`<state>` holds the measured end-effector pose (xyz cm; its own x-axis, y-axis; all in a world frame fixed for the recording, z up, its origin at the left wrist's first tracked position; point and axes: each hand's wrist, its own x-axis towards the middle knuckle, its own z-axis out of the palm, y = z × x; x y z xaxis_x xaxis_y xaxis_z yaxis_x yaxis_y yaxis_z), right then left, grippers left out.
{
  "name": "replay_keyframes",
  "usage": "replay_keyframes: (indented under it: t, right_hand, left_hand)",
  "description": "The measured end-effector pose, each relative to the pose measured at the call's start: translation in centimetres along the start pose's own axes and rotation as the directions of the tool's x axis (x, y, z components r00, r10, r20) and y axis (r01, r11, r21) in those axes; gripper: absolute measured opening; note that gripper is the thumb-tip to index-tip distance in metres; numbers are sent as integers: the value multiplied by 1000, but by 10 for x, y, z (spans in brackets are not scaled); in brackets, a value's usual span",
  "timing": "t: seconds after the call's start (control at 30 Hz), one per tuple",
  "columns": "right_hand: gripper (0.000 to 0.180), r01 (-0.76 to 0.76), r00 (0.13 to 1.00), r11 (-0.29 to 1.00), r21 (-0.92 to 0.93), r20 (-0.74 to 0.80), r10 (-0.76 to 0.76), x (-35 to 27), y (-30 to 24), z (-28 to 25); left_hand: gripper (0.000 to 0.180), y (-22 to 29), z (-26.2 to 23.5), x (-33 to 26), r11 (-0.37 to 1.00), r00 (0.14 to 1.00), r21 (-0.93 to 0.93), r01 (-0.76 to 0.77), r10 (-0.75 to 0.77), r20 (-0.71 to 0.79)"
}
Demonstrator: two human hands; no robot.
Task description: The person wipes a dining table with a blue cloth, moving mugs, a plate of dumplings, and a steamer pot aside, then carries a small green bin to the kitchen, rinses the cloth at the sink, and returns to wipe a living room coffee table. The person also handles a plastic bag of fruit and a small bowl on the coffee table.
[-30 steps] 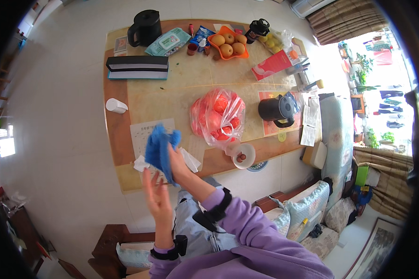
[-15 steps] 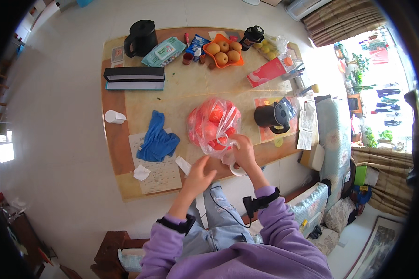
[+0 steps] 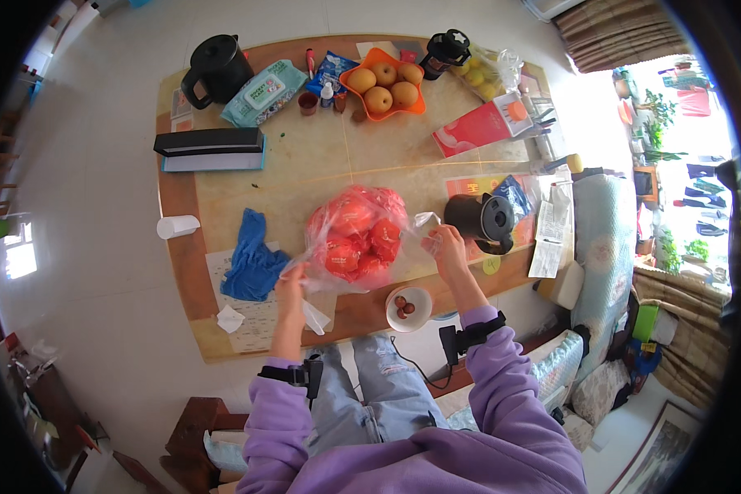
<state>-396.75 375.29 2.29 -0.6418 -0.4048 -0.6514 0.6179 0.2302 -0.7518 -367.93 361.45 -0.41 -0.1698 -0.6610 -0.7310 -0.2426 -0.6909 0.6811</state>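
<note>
A clear plastic bag sits on the table with several round fruits in red printed wrapping inside; its mouth is spread wide toward me. At its left edge my left hand is closed on the bag's film. My right hand pinches a whitish, stretched end of the same bag on the right side, close to a black kettle. Just below the bag, near the table's front edge, stands a white bowl with a few small brown nuts or fruits in it.
A blue cloth and crumpled tissue lie to the left over printed paper. The black kettle stands right of the bag. Farther back are an orange fruit bowl, a wipes pack, a black pitcher and a long box.
My hands have moved apart, left hand to the left and right hand to the right. The gathered bag has opened out, and the white bowl now shows fully.
</note>
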Motion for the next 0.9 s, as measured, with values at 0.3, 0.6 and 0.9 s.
replay_keyframes:
  t: [0.3,0.6,0.9]
  right_hand:
    - [40,640,752,156,-752,573,-327,13,-16,52]
    - [27,247,949,430,-868,127,-288,106,-5,63]
    - [29,139,963,696,-705,261,71,152,10,60]
  left_hand:
    - [61,2,42,14,940,961,231,-253,271,-53]
    - [34,19,51,60,969,970,101,-227,215,114]
    - [23,9,57,99,972,992,233,24,6,-127]
